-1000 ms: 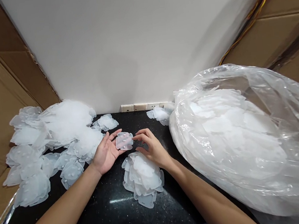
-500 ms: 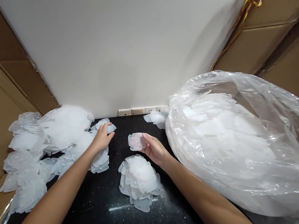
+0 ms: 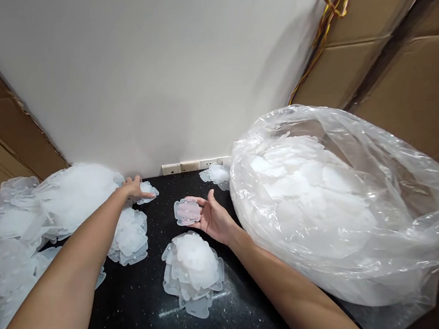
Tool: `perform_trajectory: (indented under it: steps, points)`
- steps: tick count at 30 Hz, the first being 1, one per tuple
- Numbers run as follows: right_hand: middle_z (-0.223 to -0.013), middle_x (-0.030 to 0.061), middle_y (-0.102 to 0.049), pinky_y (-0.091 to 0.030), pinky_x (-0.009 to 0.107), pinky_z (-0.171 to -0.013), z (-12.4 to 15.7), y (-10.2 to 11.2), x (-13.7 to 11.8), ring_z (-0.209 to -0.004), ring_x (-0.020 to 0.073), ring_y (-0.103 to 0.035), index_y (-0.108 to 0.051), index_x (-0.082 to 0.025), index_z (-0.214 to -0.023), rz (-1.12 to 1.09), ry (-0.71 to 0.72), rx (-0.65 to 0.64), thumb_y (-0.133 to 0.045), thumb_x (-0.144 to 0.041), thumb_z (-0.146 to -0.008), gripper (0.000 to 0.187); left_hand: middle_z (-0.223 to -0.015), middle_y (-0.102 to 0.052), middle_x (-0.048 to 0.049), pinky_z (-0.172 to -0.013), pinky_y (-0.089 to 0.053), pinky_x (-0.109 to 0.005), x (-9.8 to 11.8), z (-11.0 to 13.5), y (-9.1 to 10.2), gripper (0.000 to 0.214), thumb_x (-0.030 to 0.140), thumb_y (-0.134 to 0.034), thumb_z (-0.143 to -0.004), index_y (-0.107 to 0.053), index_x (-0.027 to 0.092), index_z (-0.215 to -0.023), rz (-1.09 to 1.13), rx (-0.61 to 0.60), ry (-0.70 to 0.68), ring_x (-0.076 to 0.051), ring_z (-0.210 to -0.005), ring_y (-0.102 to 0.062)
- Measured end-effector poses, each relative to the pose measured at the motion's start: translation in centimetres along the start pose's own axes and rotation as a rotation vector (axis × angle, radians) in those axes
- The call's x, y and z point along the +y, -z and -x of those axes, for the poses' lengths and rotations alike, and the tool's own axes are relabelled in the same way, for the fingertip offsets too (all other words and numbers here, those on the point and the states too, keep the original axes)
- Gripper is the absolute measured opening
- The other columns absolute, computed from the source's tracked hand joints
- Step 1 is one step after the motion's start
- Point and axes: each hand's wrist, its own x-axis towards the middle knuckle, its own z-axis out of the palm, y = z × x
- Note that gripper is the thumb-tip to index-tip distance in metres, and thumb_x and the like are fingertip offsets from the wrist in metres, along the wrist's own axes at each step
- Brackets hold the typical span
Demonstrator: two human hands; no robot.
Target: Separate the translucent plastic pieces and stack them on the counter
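Observation:
My right hand [image 3: 215, 219] is palm up above the black tabletop, thumb raised, with one thin translucent plastic piece [image 3: 187, 212] resting on its fingers. The fingers show through it. My left hand [image 3: 133, 189] reaches to a small heap of the same pieces [image 3: 147, 190] near the wall, thumb and fingers apart; what lies under its palm is hidden. Below my right hand a loose stack of these pieces [image 3: 195, 270] sits on the tabletop [image 3: 137, 311]. Another stack [image 3: 129, 235] lies nearer to me than my left hand.
A large clear plastic bag [image 3: 317, 259] full of similar pieces stands on the right. A big mound [image 3: 75, 191] spreads at left. More pieces [image 3: 217, 174] lie by the wall sockets [image 3: 190, 166]. Cardboard [image 3: 417, 89] and yellow-brown twisted wires [image 3: 319, 37] border the right.
My right thumb has lifted off the plastic piece, which now lies on the opened fingers. My left hand has shifted slightly left over the small heap. The view has turned a little right.

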Motion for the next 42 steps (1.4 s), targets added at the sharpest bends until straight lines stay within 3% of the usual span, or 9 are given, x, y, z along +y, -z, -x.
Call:
perform_trajectory:
  steps: [4, 7, 11, 19, 22, 25, 29, 34, 42]
  points:
    - [-0.099, 0.0127, -0.074, -0.057, 0.041, -0.086, 0.0, 0.1, 0.1, -0.089, 0.0212, -0.072, -0.065, -0.015, -0.109, 0.013, 0.001, -0.016, -0.021, -0.065, -0.098, 0.067, -0.126, -0.056, -0.026, -0.092, -0.044, -0.05, -0.3, 0.2, 0.3, 0.09, 0.062, -0.084, -0.029, -0.061, 0.017, -0.103, 0.082, -0.007, -0.069, -0.049, -0.115, -0.056]
    - [-0.097, 0.0121, -0.074, -0.057, 0.041, -0.085, 0.1, 0.1, 0.0, -0.086, 0.0207, -0.072, -0.065, -0.015, -0.107, 0.009, -0.003, -0.004, -0.019, -0.062, -0.099, 0.066, -0.096, -0.066, -0.0131, -0.083, -0.048, -0.042, 0.2, 0.9, 0.3, 0.063, 0.049, -0.087, -0.032, -0.058, 0.021, -0.08, 0.211, 0.005, -0.145, -0.041, -0.099, -0.064]
    - [-0.096, 0.0118, -0.074, -0.058, 0.04, -0.084, 0.0, 0.1, 0.1, -0.084, 0.02, -0.072, -0.065, -0.015, -0.108, -0.002, -0.009, -0.009, -0.018, -0.061, -0.1, 0.065, -0.067, -0.059, -0.0002, -0.066, -0.046, -0.031, 1.8, 2.9, 0.2, 0.049, 0.042, -0.085, -0.043, -0.053, 0.022, -0.074, 0.487, 0.055, -0.214, -0.026, -0.074, -0.063]
    - [-0.101, 0.0116, -0.074, -0.057, 0.037, -0.084, 0.5, 0.0, 0.4, -0.09, 0.0202, -0.072, -0.065, -0.016, -0.11, 0.067, -0.01, -0.059, -0.026, -0.066, -0.098, 0.065, -0.077, -0.066, -0.0017, -0.059, -0.048, -0.029, 3.8, 12.7, -0.7, 0.055, 0.051, -0.079, -0.055, -0.059, 0.018, -0.094, 1.056, 0.026, -0.174, -0.017, -0.064, -0.062]
    - [-0.096, 0.0129, -0.075, -0.051, 0.039, -0.095, 1.2, -0.4, 0.3, -0.094, 0.0213, -0.072, -0.07, -0.014, -0.092, 0.243, 0.018, -0.162, -0.027, -0.073, -0.093, 0.074, -0.078, -0.067, -0.0037, -0.06, -0.05, -0.03, 3.2, 16.0, -2.4, 0.055, 0.047, -0.079, -0.055, -0.06, 0.016, -0.095, 1.172, -0.007, -0.11, -0.018, -0.065, -0.064]
    - [-0.09, 0.013, -0.075, -0.046, 0.043, -0.102, 1.7, -0.9, 0.5, -0.096, 0.0235, -0.071, -0.069, -0.015, -0.076, 0.488, 0.146, -0.237, -0.039, -0.074, -0.089, 0.068, -0.076, -0.068, -0.0024, -0.061, -0.051, -0.028, 2.7, 17.9, -3.8, 0.053, 0.04, -0.084, -0.053, -0.061, 0.015, -0.094, 1.324, -0.056, -0.04, -0.017, -0.065, -0.065]
    - [-0.102, 0.0067, -0.068, -0.051, 0.04, -0.09, 1.9, -1.7, 1.3, -0.085, 0.0187, -0.066, -0.069, -0.023, -0.105, 0.875, 0.462, -0.137, -0.072, -0.04, -0.083, 0.028, -0.077, -0.069, -0.0013, -0.064, -0.051, -0.027, 3.1, 19.6, -4.4, 0.049, 0.033, -0.088, -0.055, -0.063, 0.015, -0.093, 1.507, -0.161, -0.023, -0.016, -0.067, -0.066]
    - [-0.112, 0.0079, -0.058, -0.05, 0.037, -0.083, 2.3, -2.3, 2.3, -0.091, 0.0186, -0.058, -0.074, -0.027, -0.089, 1.315, 0.858, -0.081, -0.062, -0.019, -0.085, 0.015, -0.078, -0.068, -0.0003, -0.067, -0.052, -0.027, 3.8, 21.0, -4.4, 0.044, 0.033, -0.087, -0.059, -0.063, 0.017, -0.092, 1.619, -0.272, -0.066, -0.016, -0.07, -0.066]
    - [-0.106, 0.0056, -0.061, -0.052, 0.032, -0.071, 2.4, -1.9, 2.9, -0.078, 0.0156, -0.059, -0.061, -0.022, -0.071, 1.317, 1.051, 0.059, -0.055, -0.006, -0.08, 0.019, -0.079, -0.07, -0.002, -0.067, -0.052, -0.027, 3.2, 21.1, -4.0, 0.044, 0.031, -0.084, -0.059, -0.065, 0.017, -0.097, 1.666, -0.297, -0.055, -0.019, -0.073, -0.068]
